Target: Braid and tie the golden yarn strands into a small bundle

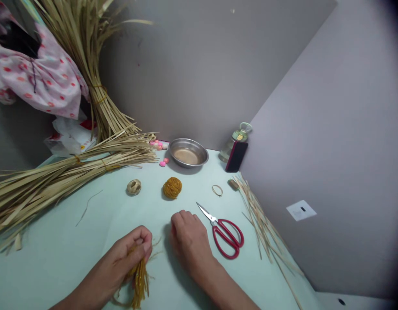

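Under left hand [131, 252], half-hidden yellow strand bundle [141, 282]

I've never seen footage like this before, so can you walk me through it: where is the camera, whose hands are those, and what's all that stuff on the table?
There is one picture, taken by a camera worn on a person's head, looking forward and down, so the two bare hands at the bottom are the wearer's own. The left hand is closed around a bundle of mustard-yellow threads that hangs below the fist. The right hand rests knuckles up on the pale green table; whether it holds anything cannot be seen. Beside it lie red-handled scissors. Farther back are a ball of mustard-yellow yarn, a small woven straw ball, a thin ring, a round metal bowl, small pink beads and a dark phone leaning against a clear bottle. Tied bundles of dry straw strips fill the left side, and loose thin strips lie along the right edge.
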### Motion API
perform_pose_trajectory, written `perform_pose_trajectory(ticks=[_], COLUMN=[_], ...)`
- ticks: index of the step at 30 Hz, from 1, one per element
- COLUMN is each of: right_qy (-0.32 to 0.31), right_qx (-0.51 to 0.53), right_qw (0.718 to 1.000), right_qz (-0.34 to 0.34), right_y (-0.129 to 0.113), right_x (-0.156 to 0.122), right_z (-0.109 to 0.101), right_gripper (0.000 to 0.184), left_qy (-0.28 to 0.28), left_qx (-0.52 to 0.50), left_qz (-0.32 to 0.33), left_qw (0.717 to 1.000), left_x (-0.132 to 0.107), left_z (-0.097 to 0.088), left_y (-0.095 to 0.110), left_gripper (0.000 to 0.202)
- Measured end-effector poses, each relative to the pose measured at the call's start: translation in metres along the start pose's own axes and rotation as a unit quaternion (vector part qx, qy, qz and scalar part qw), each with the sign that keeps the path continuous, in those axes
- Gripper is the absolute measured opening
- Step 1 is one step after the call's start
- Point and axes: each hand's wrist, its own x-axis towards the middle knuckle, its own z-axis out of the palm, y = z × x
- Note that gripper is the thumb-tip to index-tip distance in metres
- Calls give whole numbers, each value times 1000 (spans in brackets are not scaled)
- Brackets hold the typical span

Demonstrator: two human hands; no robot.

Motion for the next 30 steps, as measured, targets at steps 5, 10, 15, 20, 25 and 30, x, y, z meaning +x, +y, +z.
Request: perform_pose_trajectory(ticks=[5,10,15,20,25,30], right_qy=[-146,-221,-183,-149,-149,-109], right_qx=[439,661,675,685,700,654], right_qw=[880,697,682,678,670,726], right_qz=[108,170,212,219,198,181], right_y=[-4,-14,-15,-12,-14,-10], right_x=[4,2,6,9,7,10], right_z=[-26,-19,-16,-23,-21,-28], right_gripper=[24,47,44,40,35,32], left_qy=[-15,-18,-30,-61,-70,-75], left_qx=[-45,-78,-58,-14,4,-26], left_qz=[-16,-10,14,46,46,62], left_qw=[999,997,998,997,996,995], left_x=[-1,-1,0,1,7,5], left_z=[-3,-2,-1,0,0,-3], left_y=[2,4,4,4,-7,-3], left_gripper=[34,32,32,24,19,21])
